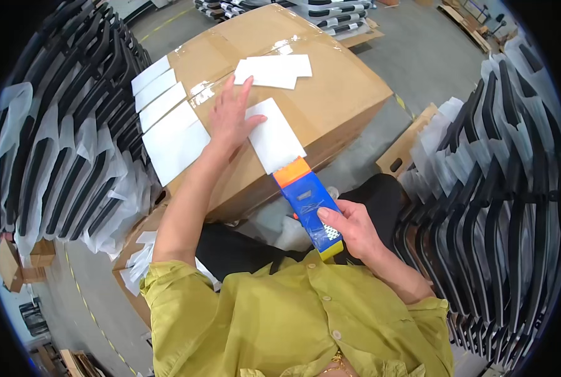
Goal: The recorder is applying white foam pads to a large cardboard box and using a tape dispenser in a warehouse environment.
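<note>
The left hand (233, 118) is spread wide over the box (340, 88), palm down, grasping nothing; its thumb lies over the left edge of a white sheet (277, 135), and a fingertip reaches the near edge of some white pieces (274, 70) just beyond it. The right hand (353, 229) is closed around a blue tool (309, 200), thumb on top. The tool slants away from the right hand, its orange end (292, 171) meeting the near edge of the sheet, its yellow end (332, 250) close to the shirt (280, 320). So the sheet lies between the two hands, flat on the box top, right of the left hand.

To the left of the left hand, a row of white cards (174, 141) runs along the box edge, the nearest card the largest. Clear tape (208, 88) shines on the box beside the left fingers. Farther left stands a stack of black frames (73, 135) wrapped in white film; another stack (494, 207) stands right of the right hand.
</note>
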The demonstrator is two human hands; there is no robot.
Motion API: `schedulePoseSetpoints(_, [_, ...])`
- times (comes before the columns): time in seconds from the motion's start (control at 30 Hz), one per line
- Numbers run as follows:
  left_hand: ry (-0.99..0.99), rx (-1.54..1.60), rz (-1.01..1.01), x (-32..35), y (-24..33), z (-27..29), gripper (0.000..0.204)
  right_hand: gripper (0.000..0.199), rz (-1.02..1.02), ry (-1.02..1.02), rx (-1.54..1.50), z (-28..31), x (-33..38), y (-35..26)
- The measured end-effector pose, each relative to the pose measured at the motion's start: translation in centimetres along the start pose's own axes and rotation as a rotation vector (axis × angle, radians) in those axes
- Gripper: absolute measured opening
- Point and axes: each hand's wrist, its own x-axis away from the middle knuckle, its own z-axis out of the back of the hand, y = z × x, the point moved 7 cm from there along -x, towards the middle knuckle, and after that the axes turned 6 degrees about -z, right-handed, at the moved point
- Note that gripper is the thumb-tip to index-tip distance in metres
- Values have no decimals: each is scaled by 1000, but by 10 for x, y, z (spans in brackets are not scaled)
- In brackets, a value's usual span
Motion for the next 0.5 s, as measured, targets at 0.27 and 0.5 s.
schedulePoseSetpoints(0.27, [-120, 1119, 628, 128, 14, 9, 42, 32, 7, -100, -36, 21, -1, 7])
schedulePoseSetpoints(0.5, [-265, 1667, 852, 137, 65, -55, 45, 29, -47, -181, 31, 24, 14, 3])
